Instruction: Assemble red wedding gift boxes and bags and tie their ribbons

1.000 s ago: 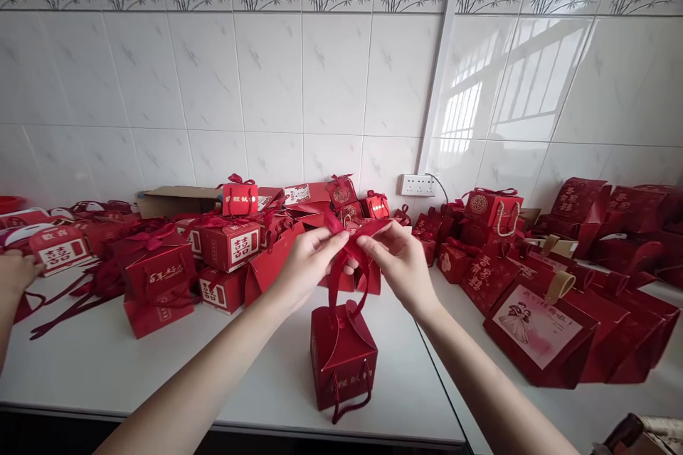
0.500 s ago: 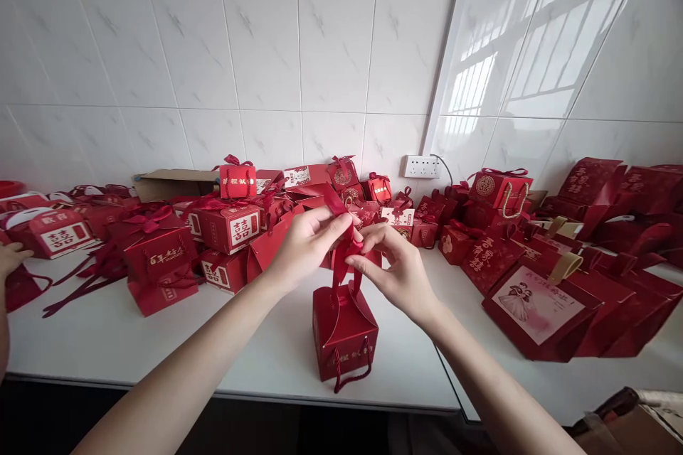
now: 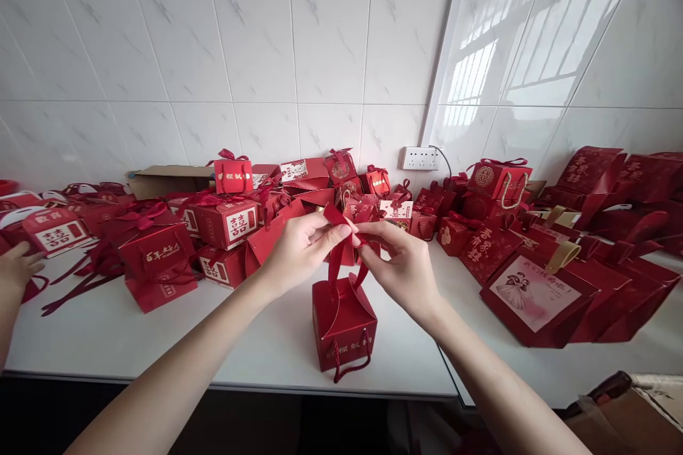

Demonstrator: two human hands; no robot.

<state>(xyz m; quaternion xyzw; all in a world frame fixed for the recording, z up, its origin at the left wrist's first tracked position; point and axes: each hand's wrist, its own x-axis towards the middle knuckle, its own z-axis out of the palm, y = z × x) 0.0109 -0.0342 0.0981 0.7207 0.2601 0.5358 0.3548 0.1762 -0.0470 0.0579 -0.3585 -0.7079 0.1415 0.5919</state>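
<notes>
A small red gift box (image 3: 346, 327) with gold lettering and a dark red cord handle stands upright near the front edge of the white table (image 3: 256, 352). From its top rises a red ribbon (image 3: 334, 266), its two strands meeting between my hands. My left hand (image 3: 305, 238) pinches the ribbon, and a loose end sticks up past the fingertips. Pressed close on the other side, my right hand (image 3: 400, 256) grips the ribbon too, thumb and forefinger together. The fingers hide the exact crossing of the strands.
Piled red gift boxes (image 3: 227, 220) line the wall behind. Nearer left stands a bow-tied red box (image 3: 156, 256); another person's hand (image 3: 18, 271) is at the far left. Red bags (image 3: 538, 291) lean at right. A power strip (image 3: 421, 158) hangs on the tiled wall; a cardboard box (image 3: 634, 416) sits lower right.
My hands have drawn together at the ribbon, and the loop by my right fingers is now smaller. The other person's hand has come further into view. My view has tipped slightly down.
</notes>
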